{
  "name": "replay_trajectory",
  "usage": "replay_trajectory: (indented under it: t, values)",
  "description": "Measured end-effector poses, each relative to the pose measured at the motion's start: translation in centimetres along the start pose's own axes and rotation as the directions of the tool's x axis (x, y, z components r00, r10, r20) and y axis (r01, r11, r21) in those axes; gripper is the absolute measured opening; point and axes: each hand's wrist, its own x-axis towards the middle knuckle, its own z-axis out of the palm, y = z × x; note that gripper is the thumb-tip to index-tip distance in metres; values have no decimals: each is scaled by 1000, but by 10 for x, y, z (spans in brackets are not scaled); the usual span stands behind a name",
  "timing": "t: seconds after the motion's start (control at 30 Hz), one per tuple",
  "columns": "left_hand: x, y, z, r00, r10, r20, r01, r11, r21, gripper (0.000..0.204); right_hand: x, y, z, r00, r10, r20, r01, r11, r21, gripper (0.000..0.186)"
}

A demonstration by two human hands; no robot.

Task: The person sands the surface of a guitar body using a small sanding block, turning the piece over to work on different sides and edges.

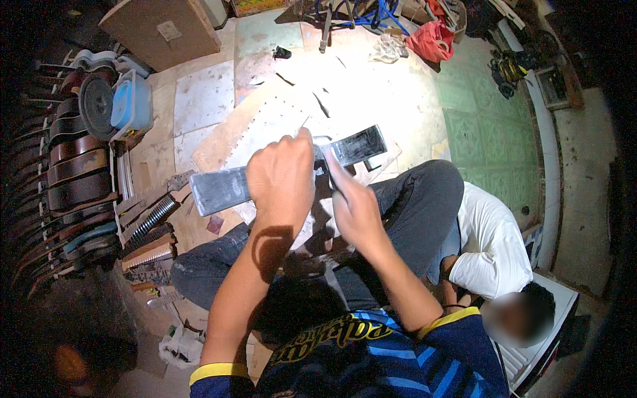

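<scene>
A long, flat, dark grey bar [220,191] with pale dust on it lies slantwise across my lap, its far-right end raised. My left hand [284,176] is closed in a fist over its middle, back of the hand upward. A thin pointed tip shows just above that fist. Slightly smeared by motion, my right hand [357,209] is closed, with one finger stretched up against the bar. Something narrow and dark shows beneath those fingers; its kind is hidden.
A pale board [232,126] with dark offcuts lies ahead. At left are several guitar-like bodies [79,162], a clear tub [141,99] and toothed or ridged tools [149,222]. A person in a white shirt [491,242] sits close at right. A red bag [431,43] lies far right.
</scene>
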Motion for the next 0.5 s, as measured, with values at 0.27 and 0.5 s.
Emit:
replay_trajectory:
  t: [0.27,0.5]
  values:
    - [-3,3,1,1000,-21,3,21,1000,11,9,1,-2,2,999,9,-49,-9,1000,2,71]
    - [0,2,-1,999,-43,14,43,999,20,9,5,-5,1,998,16,-59,-17,999,-28,69]
